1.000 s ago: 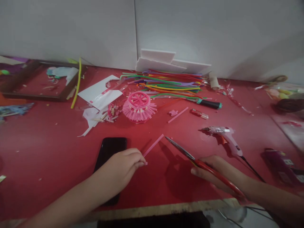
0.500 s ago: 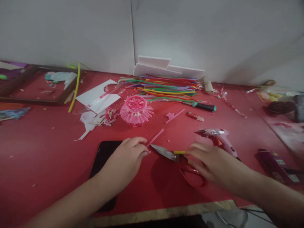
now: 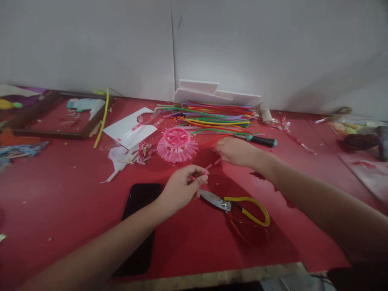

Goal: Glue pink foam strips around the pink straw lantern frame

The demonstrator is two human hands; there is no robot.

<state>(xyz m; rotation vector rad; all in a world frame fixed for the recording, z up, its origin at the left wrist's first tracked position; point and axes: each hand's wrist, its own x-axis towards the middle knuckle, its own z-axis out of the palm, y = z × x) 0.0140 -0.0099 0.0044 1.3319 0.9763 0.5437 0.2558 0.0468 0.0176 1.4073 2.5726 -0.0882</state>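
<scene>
My left hand (image 3: 184, 184) is closed in a pinch on a thin pink straw (image 3: 208, 166), whose tip pokes out past the fingers. Farther right and back, my right hand (image 3: 235, 151) reaches down over small pink pieces on the table. Its fingertips are drawn together there, and what they grip is hidden. Below them shows the end of another pink straw (image 3: 217, 161). Scissors (image 3: 226, 205) with yellow and red handles lie on the table, the blade tip close to my left hand. A round pink straw model (image 3: 177, 147) stands behind my left hand.
A black phone (image 3: 138, 230) lies partly under my left forearm. At the back are coloured pipe-cleaner-like strips (image 3: 218, 115), a black-handled tool (image 3: 263, 140) and white boards (image 3: 200, 91). A brown frame (image 3: 57, 133) sits at the left. My right arm hides the glue gun.
My right hand has let go of the scissors and moved back to the small pink pieces. The scissors now rest on the table. My left hand has shifted slightly up and right, still pinching the straw.
</scene>
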